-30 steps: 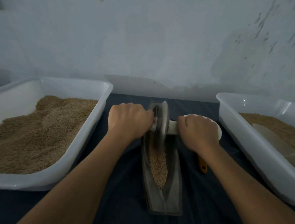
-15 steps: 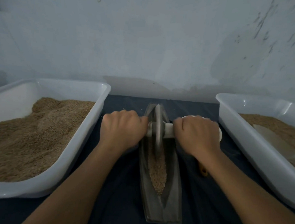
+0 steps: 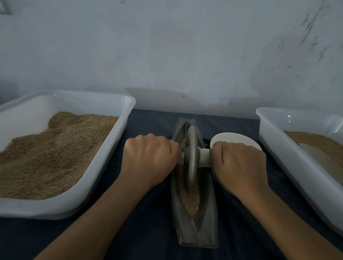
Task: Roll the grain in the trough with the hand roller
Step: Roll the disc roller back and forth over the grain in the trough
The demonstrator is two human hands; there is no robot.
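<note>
Since the earlier frames, hand roller (image 3: 191,160) sits slightly nearer in the trough (image 3: 206,219).
Left hand (image 3: 148,160) at 9 o'clock and right hand (image 3: 239,168) at 3 grasp the axle ends, likely to balance pressure on the grain (image 3: 191,201).

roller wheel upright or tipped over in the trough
Upright: the roller wheel stands on edge in the trough, its rim down in the grain, axle level between both fists.

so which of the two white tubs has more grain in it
The white tub on the left: its grain is heaped high across most of it. The right tub holds a thinner layer, with a pale sheet lying on it.
</note>
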